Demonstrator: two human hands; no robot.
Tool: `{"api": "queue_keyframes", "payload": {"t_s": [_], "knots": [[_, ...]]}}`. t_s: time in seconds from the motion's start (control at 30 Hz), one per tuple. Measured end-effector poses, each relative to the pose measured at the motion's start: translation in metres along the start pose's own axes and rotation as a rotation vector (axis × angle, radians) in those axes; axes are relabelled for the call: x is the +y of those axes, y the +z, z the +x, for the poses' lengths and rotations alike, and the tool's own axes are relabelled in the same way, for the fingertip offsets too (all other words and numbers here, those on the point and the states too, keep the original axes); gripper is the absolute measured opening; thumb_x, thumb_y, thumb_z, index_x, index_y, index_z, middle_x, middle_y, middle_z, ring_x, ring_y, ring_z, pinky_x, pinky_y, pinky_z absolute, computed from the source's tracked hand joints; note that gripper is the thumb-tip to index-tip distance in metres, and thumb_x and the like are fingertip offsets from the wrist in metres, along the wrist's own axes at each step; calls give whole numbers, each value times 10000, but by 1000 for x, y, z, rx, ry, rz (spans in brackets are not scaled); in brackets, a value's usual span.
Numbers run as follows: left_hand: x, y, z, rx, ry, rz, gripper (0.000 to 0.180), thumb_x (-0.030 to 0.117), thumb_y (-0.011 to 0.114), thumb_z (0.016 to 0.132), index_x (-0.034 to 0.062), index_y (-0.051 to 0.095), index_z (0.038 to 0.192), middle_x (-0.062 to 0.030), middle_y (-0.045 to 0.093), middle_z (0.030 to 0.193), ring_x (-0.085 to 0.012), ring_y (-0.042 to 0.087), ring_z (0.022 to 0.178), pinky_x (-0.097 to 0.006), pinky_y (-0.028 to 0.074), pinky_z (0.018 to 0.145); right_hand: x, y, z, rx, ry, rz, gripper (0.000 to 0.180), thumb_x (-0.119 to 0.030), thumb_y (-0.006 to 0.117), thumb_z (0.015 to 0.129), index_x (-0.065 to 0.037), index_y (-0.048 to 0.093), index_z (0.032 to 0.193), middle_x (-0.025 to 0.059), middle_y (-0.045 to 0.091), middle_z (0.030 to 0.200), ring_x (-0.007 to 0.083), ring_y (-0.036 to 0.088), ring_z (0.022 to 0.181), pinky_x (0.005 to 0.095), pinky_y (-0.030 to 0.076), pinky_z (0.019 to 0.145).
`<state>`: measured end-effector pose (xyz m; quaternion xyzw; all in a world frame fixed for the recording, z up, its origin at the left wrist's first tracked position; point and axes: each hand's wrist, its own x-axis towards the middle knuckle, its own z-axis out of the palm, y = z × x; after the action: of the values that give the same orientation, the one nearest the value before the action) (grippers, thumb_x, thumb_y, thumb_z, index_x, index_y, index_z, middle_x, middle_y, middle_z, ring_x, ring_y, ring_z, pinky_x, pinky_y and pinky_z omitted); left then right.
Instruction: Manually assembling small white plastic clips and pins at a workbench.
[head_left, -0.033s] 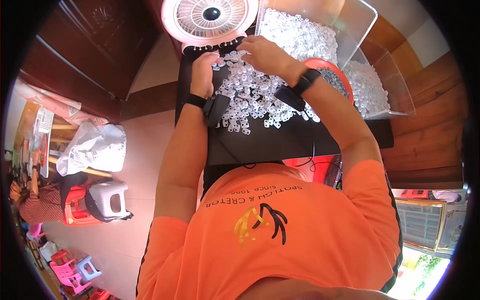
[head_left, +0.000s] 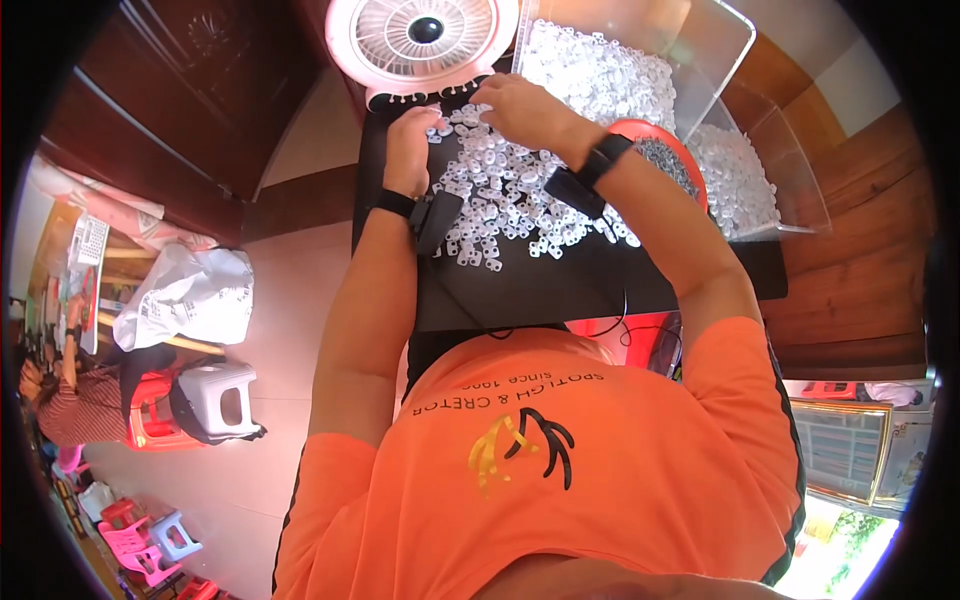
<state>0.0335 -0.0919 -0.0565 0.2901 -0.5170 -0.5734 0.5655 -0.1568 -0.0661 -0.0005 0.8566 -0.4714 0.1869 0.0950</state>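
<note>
- White plastic bag (head_left: 185,295) lay crumpled on the floor at the far left, with a grey plastic stool (head_left: 222,396) just below it and pink and red stools lower still.
- Black tabletop (head_left: 560,285) carried a spread heap of small white plastic pieces (head_left: 500,195).
- Left hand (head_left: 410,140) rested at the heap's upper left edge, fingers curled down onto the pieces; whether it pinched one could not be told.
- A black band with a small black box (head_left: 432,218) sat on that wrist.
- A round pink-and-white fan (head_left: 425,40) stood just beyond both hands.
- Right hand (head_left: 520,105) hovered over the heap's top, fingertips drawn together on a white piece near the left hand.
- A red bowl (head_left: 665,150) of dark small parts sat beside the right forearm.
- Two clear plastic bins (head_left: 735,60) at the right held more white pieces.
</note>
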Motion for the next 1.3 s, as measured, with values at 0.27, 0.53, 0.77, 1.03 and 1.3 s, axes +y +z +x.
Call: {"api": "queue_keyframes", "payload": {"t_s": [0.27, 0.53, 0.77, 1.03, 1.3], "knots": [[8, -3, -1, -33, -28, 40, 192, 126, 537, 786, -1, 571, 646, -55, 586, 716, -190, 543, 943, -265, 341, 878, -8, 23, 28, -277, 97, -146, 185, -182, 576, 818, -21, 602, 904, 180, 613, 851, 341, 609, 836, 426, 485, 743], [4, 6, 1, -108, -69, 205, 166, 131, 551, 743, -17, 597, 683, -49, 600, 695, -144, 554, 691, -257, 402, 660, -16, 16, 4, -252, 6, -14, 163, -147, 526, 830, -15, 571, 914, 162, 557, 889, 334, 588, 826, 425, 485, 714], [11, 30, -22, -382, -143, 281, 214, 153, 530, 816, -6, 570, 678, -50, 591, 782, -140, 537, 874, -244, 383, 775, -19, -8, -43, -242, -99, 78, 164, -144, 518, 842, -2, 580, 895, 157, 547, 914, 323, 561, 877, 425, 461, 779], [18, 24, -21, -272, -144, 246, 187, 178, 551, 827, 8, 603, 768, -2, 576, 749, -77, 499, 710, -218, 362, 667, -21, -34, -22, -250, 14, 82, 199, -120, 612, 777, -65, 621, 967, 111, 593, 970, 299, 570, 941, 395, 477, 796], [17, 0, 4, 352, 14, 87, 171, 131, 566, 749, -26, 609, 700, -42, 598, 688, -130, 535, 684, -259, 404, 672, 1, 10, 21, -128, 6, -258, 127, -96, 544, 768, -33, 651, 795, 143, 630, 825, 285, 619, 817, 385, 511, 700]]}}
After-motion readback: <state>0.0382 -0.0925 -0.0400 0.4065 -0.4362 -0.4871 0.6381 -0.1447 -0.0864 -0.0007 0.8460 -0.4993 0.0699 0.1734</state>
